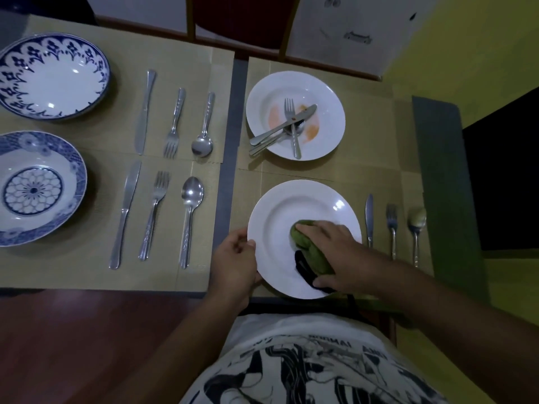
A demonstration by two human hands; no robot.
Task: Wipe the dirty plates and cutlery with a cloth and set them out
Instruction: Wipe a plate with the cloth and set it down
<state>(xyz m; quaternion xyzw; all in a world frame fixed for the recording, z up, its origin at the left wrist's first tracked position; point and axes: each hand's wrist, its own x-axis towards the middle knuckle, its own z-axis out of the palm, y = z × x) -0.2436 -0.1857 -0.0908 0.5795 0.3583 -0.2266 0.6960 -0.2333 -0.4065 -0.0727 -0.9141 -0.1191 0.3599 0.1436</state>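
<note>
Cloth point(309, 243), green with a dark edge, lies bunched under the right hand point(335, 252), which presses it onto the near white plate point(291, 205) at about 5 o'clock of the plate's well. The left hand point(236, 258) pinches that plate's rim at 9 o'clock. At 12 o'clock from it sits a stained white plate point(326, 91) with a knife, fork and spoon crossed on it. A wiped knife point(369, 220), fork point(392, 225) and spoon point(416, 225) lie at 3 o'clock.

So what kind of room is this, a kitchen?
More likely a home dining area: a table covered with placemats, plates with cutlery beside them such as the patterned plate, and a chair pushed in opposite.
</note>
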